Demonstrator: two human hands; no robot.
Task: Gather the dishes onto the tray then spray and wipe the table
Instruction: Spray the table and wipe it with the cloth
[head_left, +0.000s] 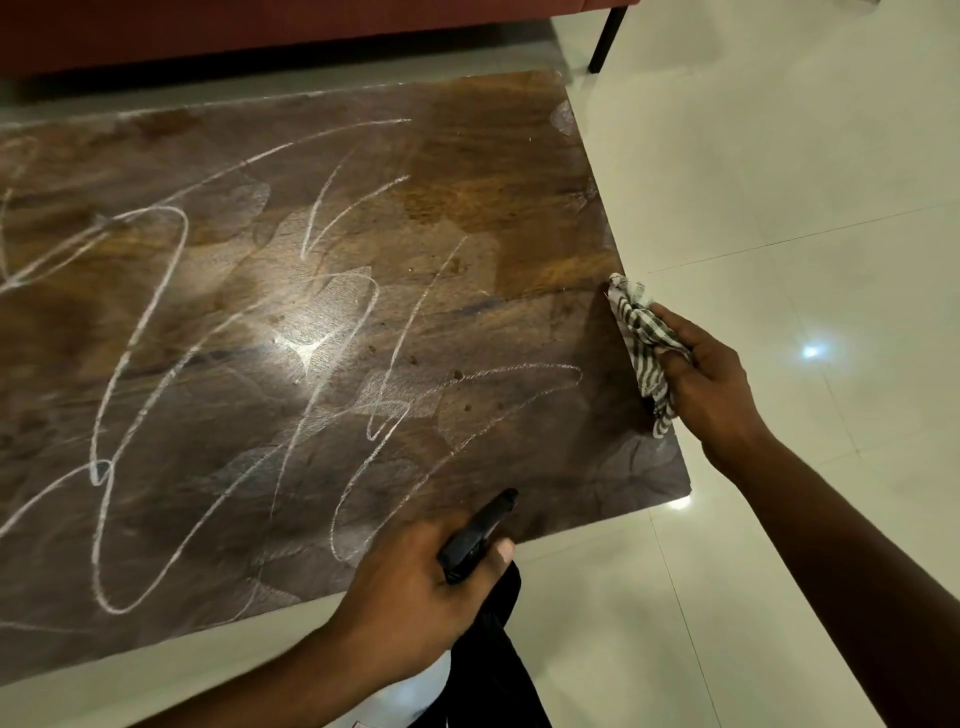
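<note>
Wooden table is seen filling the left and centre of the frame. Its brown top is crossed by looping white scribbles and dulled by smeared patches. Its right edge runs diagonally from the upper centre to the lower right, and its near edge slopes down toward the lower left. A striped cloth is bunched in the right hand, whose fingers are curled round it. The cloth is held against the right edge of the tabletop, at the middle right of the frame. The black head of a spray bottle is gripped in the left hand at the bottom centre, over the near edge, with the nozzle pointed up the frame across the tabletop. Pale glossy floor tiles are spread wide to the right of the table and along its near side. A reddish sofa is set beyond the far edge, with a strip of floor between. A dark furniture leg is seen at the upper right.
</note>
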